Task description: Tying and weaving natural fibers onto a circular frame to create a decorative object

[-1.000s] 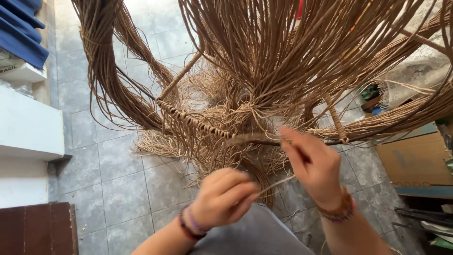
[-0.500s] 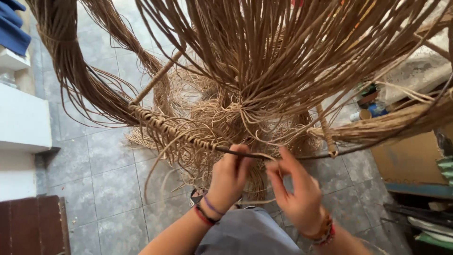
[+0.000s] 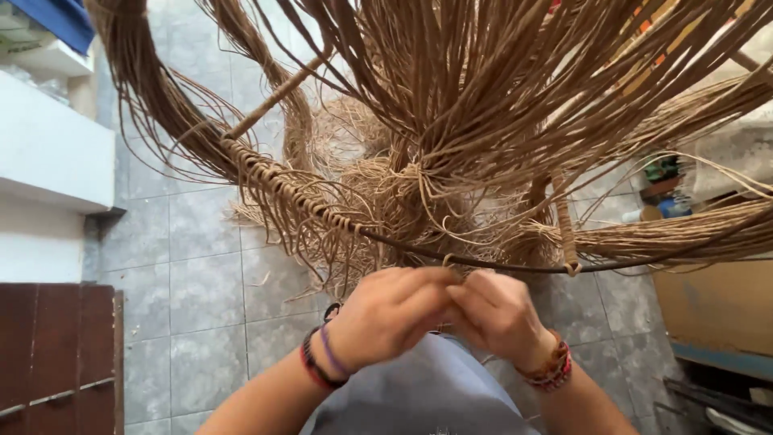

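Note:
A dark curved metal rod (image 3: 483,264) runs across the middle, its left part wrapped in tan fibre knots (image 3: 282,189). Thick bundles of long tan fibre strands (image 3: 483,89) hang from above and spread behind it. My left hand (image 3: 386,310) and my right hand (image 3: 495,310) are pressed together just below the bare rod, fingers pinched on a thin tan strand (image 3: 448,259) that loops at the rod. A vertical wrapped strut (image 3: 564,221) joins the rod to the right of my hands.
Grey tiled floor (image 3: 201,290) lies below. A white ledge (image 3: 48,153) stands at left, a dark wooden piece (image 3: 48,354) at lower left, a cardboard box (image 3: 717,302) at right. Loose fibre lies heaped on the floor behind the frame.
My hands dropped from the rod and came together below it, both closing on the strand. The view shifted slightly, the wrapped frame now sitting higher.

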